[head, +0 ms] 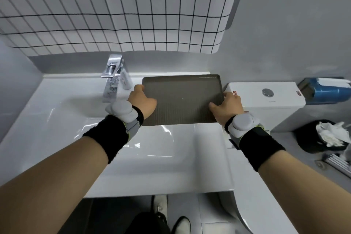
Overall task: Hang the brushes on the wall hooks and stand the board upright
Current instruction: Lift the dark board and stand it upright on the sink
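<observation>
Gripping the board (182, 99) mid-frame over the sink (57, 104), left hand (141, 100) and right hand (227, 106) clamped on its 2 short edges, looking stiff, light, possibly slippery.

I see a grey-brown board (182, 99) with fine ribbing over a glossy white sink (57, 112). Behind it, white wall tiles (114, 9) carry a black grid.
</observation>
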The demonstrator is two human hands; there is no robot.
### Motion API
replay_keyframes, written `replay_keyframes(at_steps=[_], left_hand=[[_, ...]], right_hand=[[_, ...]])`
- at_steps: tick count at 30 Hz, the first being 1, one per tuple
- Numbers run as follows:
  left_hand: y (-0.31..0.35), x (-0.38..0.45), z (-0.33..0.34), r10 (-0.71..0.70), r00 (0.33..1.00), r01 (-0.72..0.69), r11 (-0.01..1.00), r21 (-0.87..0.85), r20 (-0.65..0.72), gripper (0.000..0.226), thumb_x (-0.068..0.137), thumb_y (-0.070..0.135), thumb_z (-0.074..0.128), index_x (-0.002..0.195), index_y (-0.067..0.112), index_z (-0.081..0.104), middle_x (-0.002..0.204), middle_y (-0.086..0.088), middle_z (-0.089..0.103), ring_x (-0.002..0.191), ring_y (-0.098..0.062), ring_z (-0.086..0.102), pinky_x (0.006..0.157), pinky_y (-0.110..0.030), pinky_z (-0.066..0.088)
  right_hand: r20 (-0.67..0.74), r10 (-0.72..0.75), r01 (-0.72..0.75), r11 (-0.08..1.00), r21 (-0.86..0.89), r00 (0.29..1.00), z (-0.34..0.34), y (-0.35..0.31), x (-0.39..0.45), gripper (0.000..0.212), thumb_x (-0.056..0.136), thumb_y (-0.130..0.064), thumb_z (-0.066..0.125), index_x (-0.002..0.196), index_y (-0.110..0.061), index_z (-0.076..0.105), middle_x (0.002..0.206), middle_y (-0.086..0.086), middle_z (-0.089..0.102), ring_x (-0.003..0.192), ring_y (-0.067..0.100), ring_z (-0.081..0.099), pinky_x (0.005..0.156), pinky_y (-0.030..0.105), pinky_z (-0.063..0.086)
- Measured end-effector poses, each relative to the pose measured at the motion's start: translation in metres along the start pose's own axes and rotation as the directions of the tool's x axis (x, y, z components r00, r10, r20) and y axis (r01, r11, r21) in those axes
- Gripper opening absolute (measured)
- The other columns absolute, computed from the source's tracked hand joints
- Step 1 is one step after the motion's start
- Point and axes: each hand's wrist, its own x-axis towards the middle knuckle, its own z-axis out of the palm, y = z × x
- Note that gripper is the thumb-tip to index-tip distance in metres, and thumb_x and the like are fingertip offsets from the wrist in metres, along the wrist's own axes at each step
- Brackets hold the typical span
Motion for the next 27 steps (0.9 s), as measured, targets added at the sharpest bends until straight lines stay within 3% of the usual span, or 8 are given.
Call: replay_keyframes(at_steps=[6,10,13,16,22,25,27], left_hand=[[-0.003,0.060,0.036,-0.053,0.997,0.049,0.997,0.067,0.062,0.070,0.071,0.021,0.053,0.138,0.018,0.035,0.115,-0.016,0.062,0.097,-0.035,0.064,0.083,-0.041,0.055],[-0.006,0.093,0.048,-0.068,0.996,0.063,0.996,0.066,0.063,0.068,0.074,0.021,0.057,0.138,0.019,0.037,0.123,-0.013,0.058,0.103,-0.034,0.062,0.087,-0.041,0.054],[-0.009,0.111,0.054,-0.054,0.995,0.049,0.996,0.074,0.079,0.059,0.081,0.021,0.059,0.137,0.015,0.040,0.126,-0.014,0.059,0.105,-0.034,0.062,0.088,-0.039,0.052],[-0.012,0.127,0.060,-0.079,0.989,0.070,0.995,0.075,0.124,0.057,0.083,0.017,0.057,0.137,0.012,0.039,0.128,-0.015,0.058,0.108,-0.034,0.060,0.089,-0.036,0.050],[-0.017,0.152,0.069,-0.126,0.969,0.115,0.991,0.066,0.210,0.061,0.086,0.012,0.054,0.143,0.012,0.033,0.125,-0.014,0.056,0.105,-0.033,0.058,0.085,-0.033,0.047],[-0.016,0.156,0.074,-0.105,0.970,0.095,0.994,0.058,0.220,0.062,0.087,0.010,0.053,0.145,0.013,0.031,0.117,-0.012,0.056,0.096,-0.029,0.056,0.080,-0.033,0.047],[-0.015,0.157,0.075,-0.096,0.972,0.083,0.994,0.065,0.217,0.063,0.087,0.009,0.052,0.146,0.013,0.030,0.123,-0.015,0.056,0.094,-0.029,0.055,0.077,-0.031,0.044]], right_hand=[[0.039,0.050,-0.048,0.998,-0.041,0.998,0.024,0.006,0.057,0.049,0.079,-0.037,0.058,0.120,-0.011,0.056,0.119,0.017,0.055,0.100,0.037,0.060,0.087,0.044,0.052],[0.089,0.066,-0.060,0.995,-0.074,0.994,0.046,0.011,0.102,0.057,0.066,-0.048,0.048,0.112,-0.017,0.060,0.114,0.014,0.063,0.092,0.036,0.064,0.083,0.044,0.056],[0.100,0.089,-0.079,0.991,-0.104,0.991,0.050,0.000,0.111,0.046,0.078,-0.038,0.055,0.117,-0.015,0.060,0.119,0.013,0.061,0.100,0.036,0.061,0.082,0.035,0.050],[0.101,0.122,-0.106,0.983,-0.147,0.987,0.062,-0.001,0.124,0.042,0.085,-0.031,0.057,0.124,-0.016,0.056,0.124,0.011,0.059,0.109,0.038,0.058,0.084,0.035,0.042],[0.129,0.128,-0.114,0.988,-0.107,0.983,0.091,0.014,0.147,0.053,0.074,-0.033,0.054,0.122,-0.013,0.058,0.116,0.017,0.065,0.100,0.041,0.061,0.087,0.042,0.052],[0.118,0.106,-0.097,0.992,-0.079,0.987,0.088,0.011,0.145,0.041,0.079,-0.026,0.058,0.116,-0.010,0.060,0.114,0.018,0.064,0.097,0.040,0.061,0.082,0.037,0.049],[0.117,0.095,-0.089,0.995,-0.049,0.989,0.087,0.011,0.147,0.035,0.081,-0.021,0.058,0.114,-0.010,0.060,0.112,0.018,0.065,0.096,0.038,0.062,0.078,0.032,0.044]])
